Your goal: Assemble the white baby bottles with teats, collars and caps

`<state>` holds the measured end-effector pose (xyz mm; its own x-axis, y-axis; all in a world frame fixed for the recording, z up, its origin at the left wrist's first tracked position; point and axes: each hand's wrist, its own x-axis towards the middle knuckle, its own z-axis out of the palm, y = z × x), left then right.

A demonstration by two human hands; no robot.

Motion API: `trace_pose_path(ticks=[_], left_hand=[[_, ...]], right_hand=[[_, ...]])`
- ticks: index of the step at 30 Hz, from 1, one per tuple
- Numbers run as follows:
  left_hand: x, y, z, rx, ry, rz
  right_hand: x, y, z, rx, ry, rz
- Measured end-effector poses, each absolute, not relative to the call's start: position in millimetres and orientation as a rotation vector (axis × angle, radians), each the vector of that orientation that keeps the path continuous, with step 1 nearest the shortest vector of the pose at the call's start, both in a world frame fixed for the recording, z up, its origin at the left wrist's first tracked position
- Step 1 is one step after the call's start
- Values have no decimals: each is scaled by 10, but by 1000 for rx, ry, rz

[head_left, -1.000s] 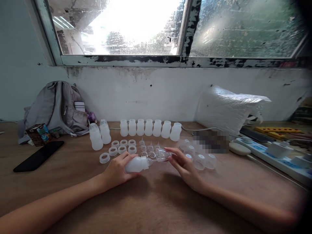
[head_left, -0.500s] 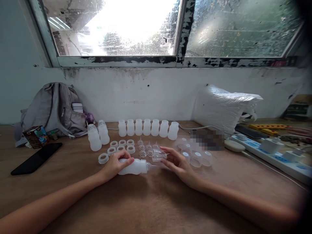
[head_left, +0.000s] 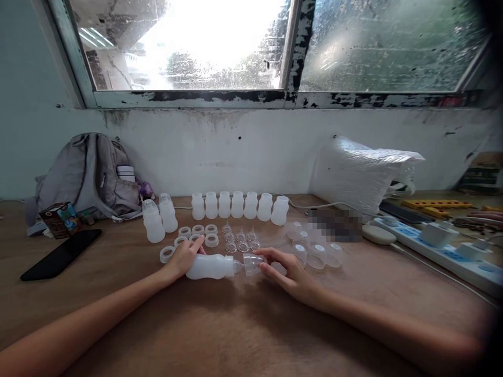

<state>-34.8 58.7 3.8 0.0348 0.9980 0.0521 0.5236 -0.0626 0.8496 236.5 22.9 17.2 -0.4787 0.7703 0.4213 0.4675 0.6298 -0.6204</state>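
My left hand (head_left: 187, 257) is closed round the base end of a frosted baby bottle (head_left: 210, 266), which lies on its side and points right. A clear nipple (head_left: 238, 266) is fitted on the bottle's neck. Between the fingertips of my right hand (head_left: 288, 269) is a clear bottle cap (head_left: 251, 264), its open end facing the nipple's tip. Behind the bottle lie several white collar rings (head_left: 211, 240) and several clear nipples (head_left: 242, 246). Several more clear caps (head_left: 316, 256) stand to the right of my right hand.
Several frosted bottles (head_left: 237, 204) stand in a row near the wall. Two capped bottles (head_left: 153, 222) stand left of them. A phone (head_left: 62, 254), a juice box (head_left: 61, 220) and a grey backpack (head_left: 88, 175) are at the left. A power strip (head_left: 440, 256) and white plastic bag (head_left: 365, 170) occupy the right.
The cap in my right hand has come down into line with the bottle, its open end now close to the nipple tip. My left hand and the bottle have shifted slightly left.
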Motion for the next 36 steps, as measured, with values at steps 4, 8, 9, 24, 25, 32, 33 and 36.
trace_pose_path(ticks=[4, 8, 9, 24, 25, 32, 33, 36], left_hand=[[-354, 618, 21, 1677, 1550, 897], [-343, 609, 10, 1649, 1522, 885], [-338, 600, 10, 1636, 1514, 878], [-219, 443, 48, 1654, 1478, 804], [-213, 431, 53, 1656, 1475, 804], [-182, 363, 29, 1646, 1445, 923], [-179, 360, 14, 1641, 1441, 939], [-178, 360, -30, 1605, 1427, 968]], right_hand=[[2372, 234, 162, -979, -2139, 554], [2375, 240, 140, -975, -2162, 523], [2372, 242, 134, -975, -2167, 526], [2283, 141, 40, -869, -2269, 645], [2279, 131, 43, -860, -2267, 652], [2222, 98, 54, -807, -2256, 672], [2213, 97, 50, -807, -2257, 677], [2192, 91, 25, -795, -2270, 676]])
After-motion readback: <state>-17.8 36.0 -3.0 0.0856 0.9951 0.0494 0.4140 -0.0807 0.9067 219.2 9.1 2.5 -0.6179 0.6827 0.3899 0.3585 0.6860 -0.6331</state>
